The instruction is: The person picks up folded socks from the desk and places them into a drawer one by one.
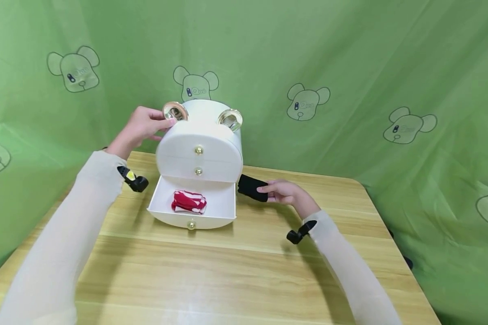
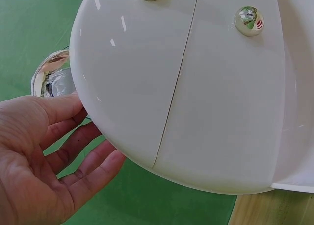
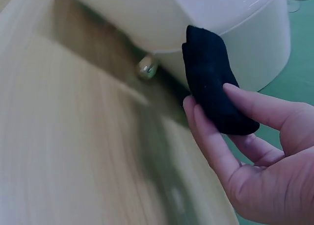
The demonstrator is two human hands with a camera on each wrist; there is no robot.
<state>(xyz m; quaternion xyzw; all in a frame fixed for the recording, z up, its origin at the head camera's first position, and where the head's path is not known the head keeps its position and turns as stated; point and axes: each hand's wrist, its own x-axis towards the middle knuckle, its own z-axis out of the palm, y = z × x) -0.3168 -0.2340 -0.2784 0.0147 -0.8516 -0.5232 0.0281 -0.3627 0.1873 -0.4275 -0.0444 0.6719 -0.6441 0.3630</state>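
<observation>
A white storage box point(image 1: 199, 158) with gold knobs and two round, mirror-like ears stands on the table. Its bottom drawer point(image 1: 221, 203) is pulled out, and a folded red-and-white cloth point(image 1: 189, 201) lies inside. My left hand point(image 1: 144, 124) is at the box's upper left side, just below the left ear point(image 1: 175, 111); its relaxed fingers point(image 2: 95, 173) touch the curved edge. To the right of the drawer, my right hand point(image 1: 282, 192) pinches a folded black cloth point(image 1: 252, 187) between thumb and fingers. That black cloth point(image 3: 211, 80) is held beside the box in the right wrist view.
The wooden table point(image 1: 244, 275) extends in front of the box and to both sides. A green curtain point(image 1: 260, 49) with bear-head prints hangs behind and around the table. The open drawer juts toward me, with a gold knob point(image 1: 191, 225) on its front.
</observation>
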